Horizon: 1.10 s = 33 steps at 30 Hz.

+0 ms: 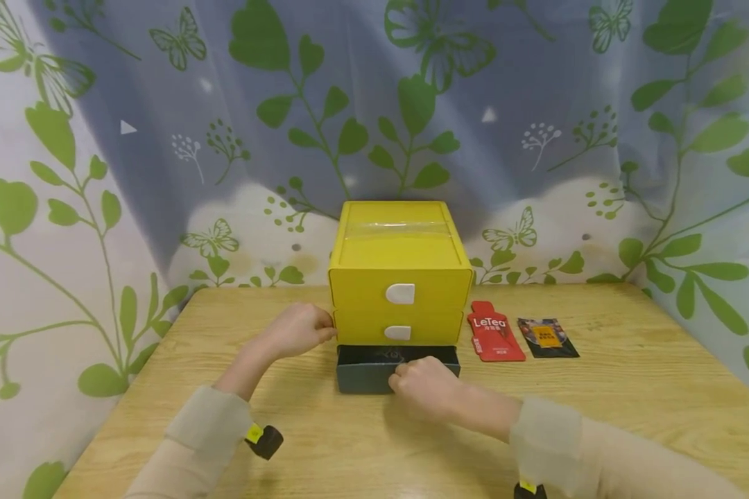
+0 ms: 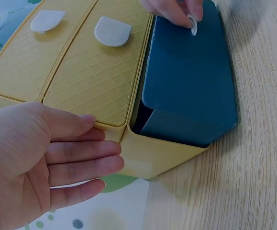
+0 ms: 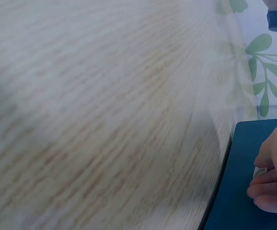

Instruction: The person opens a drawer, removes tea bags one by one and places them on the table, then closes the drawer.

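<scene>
A yellow drawer box (image 1: 399,239) stands on the table, with two yellow drawers above a dark teal bottom drawer (image 1: 365,378). That bottom drawer sticks out of the box, so part of its dark inside shows from above. My right hand (image 1: 429,388) pinches the small white pull tab (image 2: 193,25) on the teal drawer's front. At the box's left side is my left hand (image 1: 302,327), its fingers fairly straight and its thumb against the edge of the middle yellow drawer (image 2: 95,72).
Right of the box lie a red LeTea packet (image 1: 498,336) and a dark sachet (image 1: 547,337) with an orange label. The wooden table (image 1: 324,450) meets a leaf-patterned curtain (image 1: 374,125) behind the box.
</scene>
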Motion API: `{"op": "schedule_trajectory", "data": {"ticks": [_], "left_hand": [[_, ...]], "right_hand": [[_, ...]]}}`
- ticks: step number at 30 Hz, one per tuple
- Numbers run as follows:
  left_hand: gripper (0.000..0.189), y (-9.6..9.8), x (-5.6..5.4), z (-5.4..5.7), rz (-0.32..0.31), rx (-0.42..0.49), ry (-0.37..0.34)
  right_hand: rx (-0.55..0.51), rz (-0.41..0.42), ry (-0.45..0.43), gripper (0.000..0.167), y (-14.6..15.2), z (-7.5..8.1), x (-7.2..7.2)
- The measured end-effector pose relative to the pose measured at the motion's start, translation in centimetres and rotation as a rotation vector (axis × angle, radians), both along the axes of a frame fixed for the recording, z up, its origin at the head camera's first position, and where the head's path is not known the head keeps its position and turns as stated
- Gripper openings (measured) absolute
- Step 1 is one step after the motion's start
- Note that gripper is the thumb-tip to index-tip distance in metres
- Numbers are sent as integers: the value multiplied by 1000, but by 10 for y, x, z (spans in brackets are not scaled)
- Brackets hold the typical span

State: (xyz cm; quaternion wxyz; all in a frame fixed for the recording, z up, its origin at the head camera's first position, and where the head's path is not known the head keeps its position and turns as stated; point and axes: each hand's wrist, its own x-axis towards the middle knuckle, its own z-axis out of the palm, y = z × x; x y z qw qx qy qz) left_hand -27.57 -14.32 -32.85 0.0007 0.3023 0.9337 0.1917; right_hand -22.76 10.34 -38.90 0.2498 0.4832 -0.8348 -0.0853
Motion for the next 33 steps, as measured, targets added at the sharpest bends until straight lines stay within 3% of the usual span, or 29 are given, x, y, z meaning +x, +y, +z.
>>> {"op": "schedule_trajectory", "data": {"ticks": [33], "left_hand": [[18, -1, 0, -2, -12, -20, 20]], "right_hand": [[0, 63, -33, 19, 5, 4, 27]]}}
